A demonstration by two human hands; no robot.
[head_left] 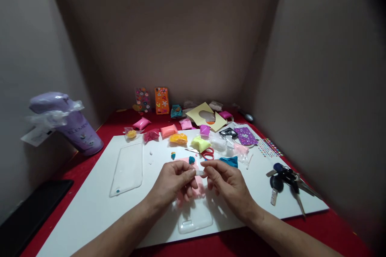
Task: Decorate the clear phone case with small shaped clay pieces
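Between my two hands is a small white piece [199, 172], perhaps soft clay. One end is pinched in the fingers of my left hand [176, 178], and the fingertips of my right hand [226, 182] close on the other end. Under them lies a clear phone case [196, 225] partly covered in pink clay [199, 189]; my hands hide much of it. Just beyond are a dark teal lump [191, 160], a small multicoloured lump [173, 155] and red-handled scissors [208, 153]. Beside my right hand is a blue clay packet [229, 162].
Another clear phone case [126, 168] lies left on the white board [90, 209]. Colourful clay packets, such as an orange one [178, 139], line the back. Keys [286, 180] and stick-on gems [269, 147] are at right, a purple tumbler [80, 132] at left.
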